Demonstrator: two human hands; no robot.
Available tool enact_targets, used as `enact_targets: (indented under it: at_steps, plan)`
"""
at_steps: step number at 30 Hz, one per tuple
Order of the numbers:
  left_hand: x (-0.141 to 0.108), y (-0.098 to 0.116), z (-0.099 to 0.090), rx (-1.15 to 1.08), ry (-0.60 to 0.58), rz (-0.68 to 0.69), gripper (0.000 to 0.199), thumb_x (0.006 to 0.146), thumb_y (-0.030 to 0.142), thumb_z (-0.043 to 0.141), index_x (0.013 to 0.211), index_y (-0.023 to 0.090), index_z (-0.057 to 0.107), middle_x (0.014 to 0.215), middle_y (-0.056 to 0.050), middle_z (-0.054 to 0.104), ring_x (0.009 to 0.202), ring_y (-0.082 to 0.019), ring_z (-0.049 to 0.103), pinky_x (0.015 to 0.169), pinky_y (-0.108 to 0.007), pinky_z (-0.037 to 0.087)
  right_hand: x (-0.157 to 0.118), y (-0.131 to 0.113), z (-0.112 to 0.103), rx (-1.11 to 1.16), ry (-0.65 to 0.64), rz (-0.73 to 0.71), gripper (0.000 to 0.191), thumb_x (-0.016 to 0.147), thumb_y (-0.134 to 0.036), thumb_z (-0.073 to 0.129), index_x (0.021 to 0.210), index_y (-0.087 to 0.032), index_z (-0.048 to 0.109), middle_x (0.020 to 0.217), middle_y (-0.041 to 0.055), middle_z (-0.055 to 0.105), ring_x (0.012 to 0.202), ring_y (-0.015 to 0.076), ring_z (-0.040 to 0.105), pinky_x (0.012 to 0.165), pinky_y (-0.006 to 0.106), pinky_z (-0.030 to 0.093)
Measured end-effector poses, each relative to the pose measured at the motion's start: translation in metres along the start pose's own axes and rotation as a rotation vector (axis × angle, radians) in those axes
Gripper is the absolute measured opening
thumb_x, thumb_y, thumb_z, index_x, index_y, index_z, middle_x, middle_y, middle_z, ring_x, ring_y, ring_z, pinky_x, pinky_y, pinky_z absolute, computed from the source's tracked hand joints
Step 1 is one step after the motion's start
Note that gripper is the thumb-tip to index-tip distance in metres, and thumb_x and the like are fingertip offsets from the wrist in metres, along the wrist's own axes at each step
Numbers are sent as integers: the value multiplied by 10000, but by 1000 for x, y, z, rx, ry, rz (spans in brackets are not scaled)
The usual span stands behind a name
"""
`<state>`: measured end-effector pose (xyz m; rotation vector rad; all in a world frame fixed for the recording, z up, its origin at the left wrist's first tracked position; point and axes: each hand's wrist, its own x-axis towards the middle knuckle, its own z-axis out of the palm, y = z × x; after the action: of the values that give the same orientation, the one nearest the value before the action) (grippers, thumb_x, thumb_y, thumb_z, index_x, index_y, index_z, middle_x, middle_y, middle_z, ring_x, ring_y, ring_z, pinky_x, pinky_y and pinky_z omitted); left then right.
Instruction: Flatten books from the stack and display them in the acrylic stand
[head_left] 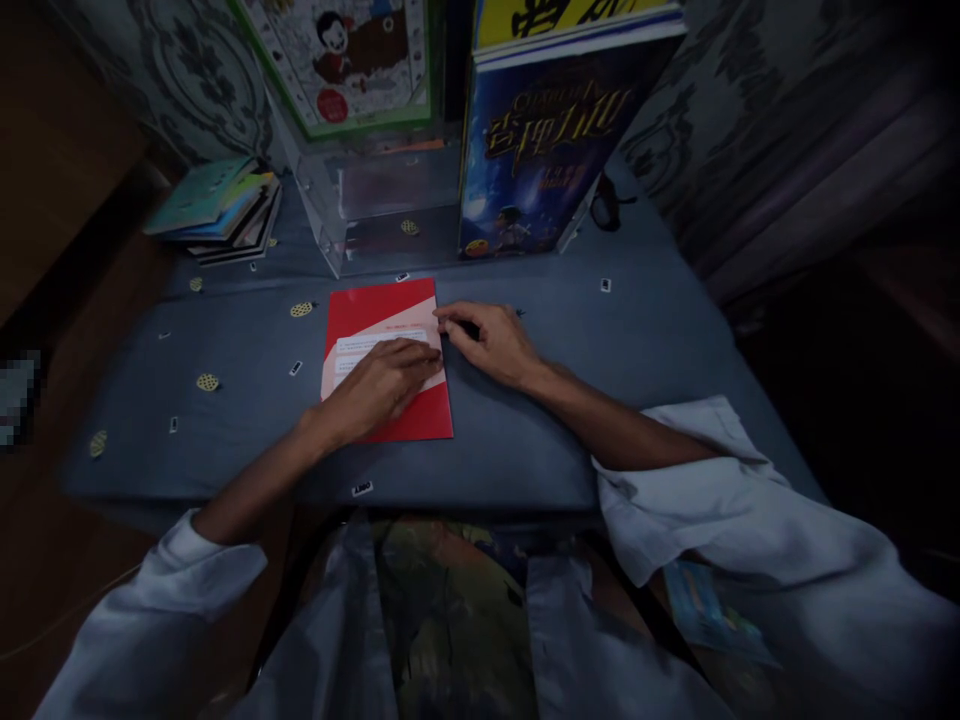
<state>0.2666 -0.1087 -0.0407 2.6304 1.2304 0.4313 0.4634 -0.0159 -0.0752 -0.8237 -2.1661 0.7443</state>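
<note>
A red and pink booklet (352, 310) with a white text panel lies flat on the cloth-covered table, in the middle of the head view. My left hand (382, 385) rests palm down on its lower middle, fingers stretched out toward the right edge, hiding part of the panel. At the upper right edge of the booklet is my right hand (491, 340), its fingers curled and its thumb and index finger closed together at the edge. How much of the edge sits between those fingertips is too small to see clearly.
Behind the booklet stands a clear acrylic book rack (319, 210) holding a green-bordered picture book (367, 60) and a dark blue book (540, 150). A stack of books (217, 210) lies at the back left. Dark glasses (607, 205) lie at the back right.
</note>
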Motion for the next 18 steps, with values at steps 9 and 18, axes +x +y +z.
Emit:
enact_targets:
  at_steps: [9, 18]
  plan:
    - [-41, 49, 6, -34, -43, -1, 347, 1033, 190, 440, 1314, 247, 636, 1344, -79, 661, 1305, -237, 565, 1092, -440, 479, 0, 1, 2, -89, -7, -64, 260, 940, -183, 528, 1074, -193, 750, 907, 39, 756, 796, 198, 662, 772, 323, 499]
    - [-54, 64, 10, 81, -54, 11, 407, 997, 126, 459, 1390, 167, 556, 1399, -129, 625, 1345, -259, 528, 1119, -469, 455, -2, 1, 3, -148, -10, -146, 282, 931, -163, 513, 1090, -161, 746, 937, 84, 768, 817, 233, 664, 785, 359, 510]
